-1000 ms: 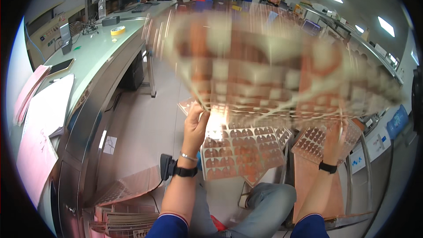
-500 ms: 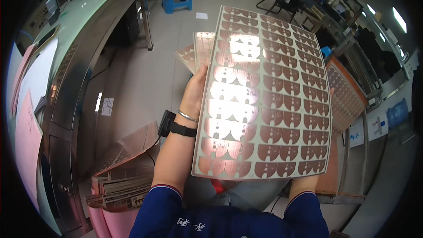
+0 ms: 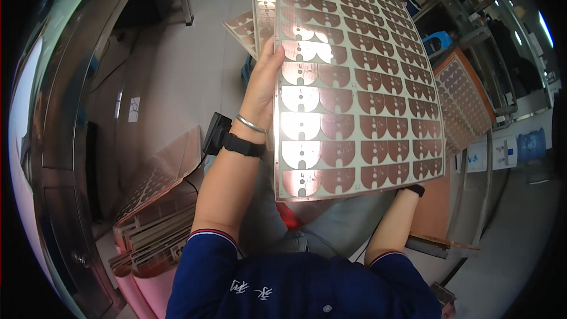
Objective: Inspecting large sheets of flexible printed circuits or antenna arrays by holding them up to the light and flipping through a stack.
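A large copper-clad circuit panel (image 3: 369, 94) with rows of rounded, notched copper shapes stands tilted up in front of me. My left hand (image 3: 267, 77) is closed on its left edge, thumb on the printed face and fingers behind. The lower part of the panel hides my right hand; only my right forearm (image 3: 401, 215) and a black wristband (image 3: 416, 189) show beneath it. What the right fingers touch cannot be seen. Bright glare lies along the panel's left column. Past my left hand, more patterned panels (image 3: 243, 29) stick out behind the held one.
At lower left, several panels (image 3: 156, 239) stand packed upright with pink sheets (image 3: 153, 292), and one leaning panel (image 3: 162, 177) rises beside them. A metal-sided bench (image 3: 65, 159) runs along the left. To the right, another patterned panel (image 3: 463, 103) leans near a metal frame.
The held panel has risen in view and turned slightly, its lower edge now farther from my body. My right fingertips, seen earlier at its right edge, have gone behind the lower part.
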The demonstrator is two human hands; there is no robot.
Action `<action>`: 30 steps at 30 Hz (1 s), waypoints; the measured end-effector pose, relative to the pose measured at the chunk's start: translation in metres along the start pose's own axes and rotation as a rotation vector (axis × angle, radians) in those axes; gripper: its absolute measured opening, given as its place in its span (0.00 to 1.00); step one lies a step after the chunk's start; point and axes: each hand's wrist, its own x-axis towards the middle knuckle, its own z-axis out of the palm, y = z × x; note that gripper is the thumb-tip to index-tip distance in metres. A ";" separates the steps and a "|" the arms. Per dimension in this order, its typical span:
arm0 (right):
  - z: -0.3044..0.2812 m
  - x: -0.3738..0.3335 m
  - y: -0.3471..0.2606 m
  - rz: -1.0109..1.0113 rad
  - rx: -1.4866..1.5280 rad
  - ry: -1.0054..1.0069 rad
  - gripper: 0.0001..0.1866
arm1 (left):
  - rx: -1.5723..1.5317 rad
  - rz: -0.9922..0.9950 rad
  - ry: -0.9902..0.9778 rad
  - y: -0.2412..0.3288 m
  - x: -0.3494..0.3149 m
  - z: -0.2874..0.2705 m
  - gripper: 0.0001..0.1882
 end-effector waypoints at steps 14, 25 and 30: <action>0.001 -0.020 -0.017 -0.108 -0.021 0.090 0.23 | 0.162 0.070 -0.018 -0.012 0.017 -0.016 0.26; -0.027 -0.016 -0.031 -0.093 -0.072 -0.021 0.22 | 0.125 0.093 -0.016 -0.010 0.014 -0.001 0.25; -0.033 -0.009 -0.055 -0.028 -0.305 -0.032 0.25 | 0.129 0.120 -0.039 -0.008 0.018 0.004 0.26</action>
